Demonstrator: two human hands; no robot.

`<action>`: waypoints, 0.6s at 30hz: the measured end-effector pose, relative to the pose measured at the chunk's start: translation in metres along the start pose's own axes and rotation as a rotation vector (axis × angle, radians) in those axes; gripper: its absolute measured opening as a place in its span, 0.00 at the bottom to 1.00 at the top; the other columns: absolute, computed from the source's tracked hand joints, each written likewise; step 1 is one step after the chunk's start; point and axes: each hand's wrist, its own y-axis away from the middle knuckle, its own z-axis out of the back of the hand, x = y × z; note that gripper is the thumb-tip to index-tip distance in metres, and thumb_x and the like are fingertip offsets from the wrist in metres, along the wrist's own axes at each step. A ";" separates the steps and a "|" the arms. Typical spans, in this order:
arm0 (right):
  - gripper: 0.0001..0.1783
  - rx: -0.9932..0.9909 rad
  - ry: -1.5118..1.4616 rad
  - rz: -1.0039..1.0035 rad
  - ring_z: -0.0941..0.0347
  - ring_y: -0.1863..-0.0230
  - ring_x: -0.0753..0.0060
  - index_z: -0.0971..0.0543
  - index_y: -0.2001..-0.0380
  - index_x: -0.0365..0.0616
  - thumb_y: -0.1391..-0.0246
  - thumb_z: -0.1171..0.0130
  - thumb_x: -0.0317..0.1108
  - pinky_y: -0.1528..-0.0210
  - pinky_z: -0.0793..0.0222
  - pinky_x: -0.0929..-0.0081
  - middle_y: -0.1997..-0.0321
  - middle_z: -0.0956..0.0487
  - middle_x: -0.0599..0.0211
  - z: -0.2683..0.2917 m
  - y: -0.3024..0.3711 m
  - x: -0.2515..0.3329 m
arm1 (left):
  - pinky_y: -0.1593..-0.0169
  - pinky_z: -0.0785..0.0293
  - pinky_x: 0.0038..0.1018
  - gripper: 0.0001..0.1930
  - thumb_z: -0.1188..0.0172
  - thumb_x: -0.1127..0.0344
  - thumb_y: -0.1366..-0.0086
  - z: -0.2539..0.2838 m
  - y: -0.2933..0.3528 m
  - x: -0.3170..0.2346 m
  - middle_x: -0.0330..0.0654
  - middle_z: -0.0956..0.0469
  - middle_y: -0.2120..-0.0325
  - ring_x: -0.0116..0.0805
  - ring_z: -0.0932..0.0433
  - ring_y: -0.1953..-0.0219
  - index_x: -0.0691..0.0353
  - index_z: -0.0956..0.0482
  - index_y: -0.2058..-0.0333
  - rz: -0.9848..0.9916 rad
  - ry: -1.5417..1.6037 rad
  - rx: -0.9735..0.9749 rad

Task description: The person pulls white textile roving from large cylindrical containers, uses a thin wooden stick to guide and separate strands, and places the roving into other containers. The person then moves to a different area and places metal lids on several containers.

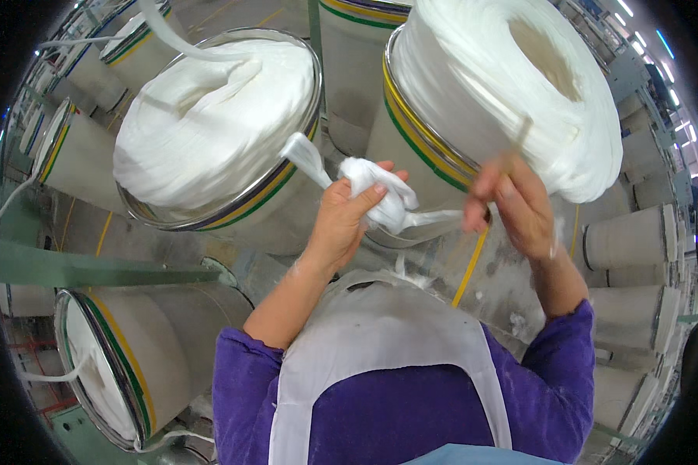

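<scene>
My left hand (341, 217) is closed around a bunched wad of soft white fibre sliver (384, 198), thumb on top. A loose flat end of sliver (306, 157) sticks out to its left, and another strand (442, 218) trails right toward my other hand. My right hand (520, 203) is raised with fingers pinched, in front of the right can. Motion blurs its fingertips; a thin brownish stick (525, 133) rises from them. Behind my hands stand a left can (260, 213) and a right can (419, 147), both heaped with coiled white sliver (481, 85).
A lower can (171, 349) stands at the left below a green machine beam (101, 265). More cans (628, 236) line the right side. Yellow lines (471, 267) and fluff (517, 324) mark the grey floor. One sliver strand (171, 35) runs up from the left can.
</scene>
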 end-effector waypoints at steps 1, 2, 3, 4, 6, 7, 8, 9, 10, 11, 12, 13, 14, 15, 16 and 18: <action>0.15 0.010 0.013 -0.005 0.32 0.78 0.80 0.30 0.63 0.42 0.34 0.60 0.42 0.75 0.38 0.83 0.75 0.24 0.69 -0.008 -0.019 0.010 | 0.46 0.30 0.31 0.17 0.46 0.70 0.35 -0.002 0.001 0.000 0.50 0.25 0.52 0.36 0.25 0.51 0.69 0.31 0.49 0.009 -0.022 0.010; 0.15 0.087 0.067 0.051 0.33 0.78 0.82 0.30 0.63 0.42 0.34 0.60 0.41 0.76 0.38 0.84 0.77 0.25 0.70 -0.016 -0.036 0.017 | 0.46 0.29 0.31 0.16 0.46 0.69 0.35 -0.004 0.002 -0.001 0.49 0.24 0.52 0.35 0.25 0.51 0.69 0.30 0.50 0.016 -0.047 0.020; 0.15 0.148 0.103 0.057 0.33 0.78 0.84 0.29 0.64 0.42 0.34 0.60 0.41 0.76 0.39 0.84 0.78 0.26 0.72 -0.025 -0.052 0.020 | 0.47 0.29 0.31 0.16 0.46 0.69 0.35 -0.006 0.003 -0.001 0.49 0.24 0.53 0.35 0.24 0.52 0.69 0.29 0.51 0.004 -0.081 0.005; 0.16 0.200 0.134 0.121 0.34 0.78 0.87 0.28 0.64 0.42 0.33 0.59 0.42 0.76 0.39 0.86 0.78 0.26 0.73 -0.036 -0.069 0.020 | 0.47 0.29 0.31 0.15 0.45 0.69 0.35 -0.007 0.005 -0.002 0.48 0.24 0.53 0.34 0.24 0.52 0.69 0.29 0.51 -0.009 -0.116 -0.011; 0.16 0.224 0.149 0.036 0.36 0.80 0.86 0.27 0.64 0.42 0.34 0.59 0.43 0.79 0.39 0.84 0.80 0.28 0.74 -0.047 -0.091 0.019 | 0.48 0.29 0.30 0.15 0.45 0.69 0.35 -0.009 0.010 -0.004 0.47 0.23 0.54 0.34 0.24 0.53 0.68 0.29 0.51 0.005 -0.120 0.002; 0.17 0.223 0.181 -0.018 0.35 0.82 0.83 0.27 0.64 0.42 0.34 0.58 0.44 0.80 0.38 0.82 0.80 0.28 0.73 -0.050 -0.099 0.016 | 0.48 0.29 0.30 0.16 0.45 0.69 0.35 -0.009 0.013 -0.005 0.47 0.23 0.55 0.34 0.24 0.53 0.68 0.29 0.51 0.032 -0.089 0.032; 0.17 0.212 0.225 -0.066 0.34 0.83 0.81 0.27 0.64 0.41 0.35 0.57 0.44 0.82 0.38 0.80 0.80 0.28 0.72 -0.051 -0.106 0.013 | 0.48 0.28 0.30 0.16 0.45 0.68 0.35 -0.009 0.015 -0.005 0.47 0.23 0.55 0.33 0.23 0.54 0.68 0.29 0.50 0.095 -0.070 0.026; 0.18 0.184 0.195 -0.077 0.34 0.85 0.79 0.27 0.65 0.41 0.35 0.57 0.45 0.87 0.39 0.78 0.82 0.28 0.72 -0.053 -0.112 0.008 | 0.48 0.29 0.30 0.18 0.45 0.68 0.35 -0.010 0.019 -0.006 0.47 0.22 0.56 0.33 0.23 0.54 0.69 0.31 0.49 0.074 -0.007 0.076; 0.17 0.181 0.194 -0.036 0.34 0.86 0.79 0.28 0.66 0.41 0.36 0.57 0.45 0.87 0.40 0.78 0.82 0.28 0.71 -0.054 -0.115 0.005 | 0.48 0.28 0.30 0.18 0.45 0.68 0.35 -0.010 0.021 -0.006 0.47 0.22 0.56 0.33 0.23 0.55 0.69 0.32 0.48 0.096 -0.031 0.058; 0.17 0.159 0.220 -0.029 0.35 0.86 0.78 0.28 0.66 0.41 0.36 0.57 0.45 0.87 0.40 0.78 0.82 0.28 0.71 -0.054 -0.119 0.001 | 0.49 0.28 0.30 0.19 0.44 0.69 0.35 -0.010 0.023 -0.005 0.47 0.22 0.57 0.33 0.23 0.55 0.69 0.33 0.48 0.101 -0.031 0.061; 0.17 0.132 0.246 -0.029 0.35 0.86 0.78 0.28 0.67 0.41 0.36 0.57 0.45 0.88 0.40 0.78 0.82 0.28 0.71 -0.055 -0.121 0.000 | 0.49 0.28 0.30 0.20 0.44 0.69 0.36 -0.010 0.024 -0.005 0.48 0.22 0.57 0.33 0.22 0.55 0.69 0.33 0.47 0.102 -0.035 0.064; 0.17 0.135 0.317 -0.031 0.32 0.82 0.77 0.29 0.67 0.41 0.36 0.57 0.44 0.79 0.34 0.78 0.81 0.27 0.70 -0.055 -0.122 0.000 | 0.51 0.27 0.28 0.21 0.38 0.67 0.40 -0.010 0.026 -0.005 0.45 0.20 0.60 0.31 0.22 0.58 0.68 0.30 0.50 0.067 -0.103 0.040; 0.17 0.136 0.345 -0.026 0.31 0.80 0.77 0.29 0.67 0.41 0.36 0.57 0.44 0.76 0.34 0.78 0.81 0.27 0.70 -0.056 -0.122 0.001 | 0.52 0.27 0.27 0.22 0.35 0.66 0.43 -0.010 0.027 -0.004 0.44 0.20 0.62 0.30 0.22 0.59 0.68 0.28 0.52 0.065 -0.189 0.030; 0.16 0.139 0.372 -0.009 0.30 0.78 0.77 0.29 0.66 0.41 0.36 0.57 0.44 0.73 0.33 0.78 0.81 0.27 0.70 -0.056 -0.122 0.004 | 0.54 0.27 0.26 0.22 0.33 0.65 0.45 -0.008 0.027 -0.005 0.43 0.20 0.64 0.29 0.22 0.61 0.68 0.27 0.53 0.055 -0.281 0.013; 0.16 0.152 0.378 0.050 0.29 0.76 0.77 0.29 0.65 0.41 0.36 0.57 0.44 0.70 0.32 0.77 0.81 0.27 0.70 -0.056 -0.122 0.008 | 0.55 0.27 0.26 0.23 0.30 0.64 0.47 -0.007 0.027 -0.006 0.42 0.20 0.65 0.28 0.22 0.62 0.67 0.25 0.55 0.043 -0.371 -0.012; 0.13 0.302 0.163 -0.049 0.28 0.72 0.76 0.29 0.63 0.40 0.37 0.54 0.41 0.66 0.34 0.75 0.79 0.26 0.70 -0.053 -0.119 0.019 | 0.58 0.27 0.23 0.21 0.27 0.61 0.52 -0.003 0.028 -0.007 0.39 0.20 0.69 0.25 0.22 0.65 0.66 0.21 0.61 0.097 -0.368 -0.011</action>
